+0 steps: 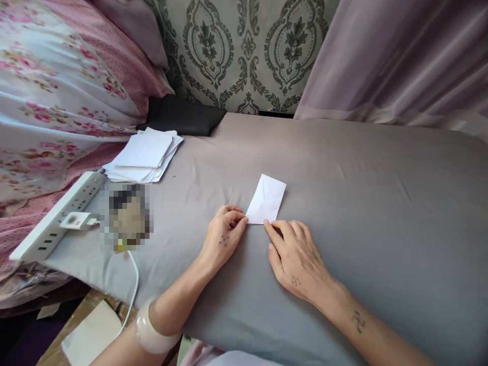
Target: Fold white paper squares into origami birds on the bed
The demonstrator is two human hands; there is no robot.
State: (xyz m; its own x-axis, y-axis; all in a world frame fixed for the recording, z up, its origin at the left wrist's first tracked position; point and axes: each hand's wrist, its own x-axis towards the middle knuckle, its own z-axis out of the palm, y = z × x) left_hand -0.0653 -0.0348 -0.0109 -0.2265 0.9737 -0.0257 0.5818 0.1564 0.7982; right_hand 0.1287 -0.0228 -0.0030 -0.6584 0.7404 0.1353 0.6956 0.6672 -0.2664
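Observation:
A small folded piece of white paper (266,197) lies on the grey cloth surface, with crease lines across its face. At its lower left corner, my left hand (224,231) has thumb and forefinger closed on the paper. My right hand (295,254) rests to the lower right, its forefinger stretched out and the tip touching the paper's near edge. The right thumb is apart from the forefinger, and nothing is gripped between them.
A stack of white paper sheets (143,152) lies at the left, before a folded black cloth (183,116). Nearer stands a white power strip (64,208) with a plugged-in charger (78,221). A white cable (136,277) runs beside a blurred object (129,218). Curtains hang on both sides.

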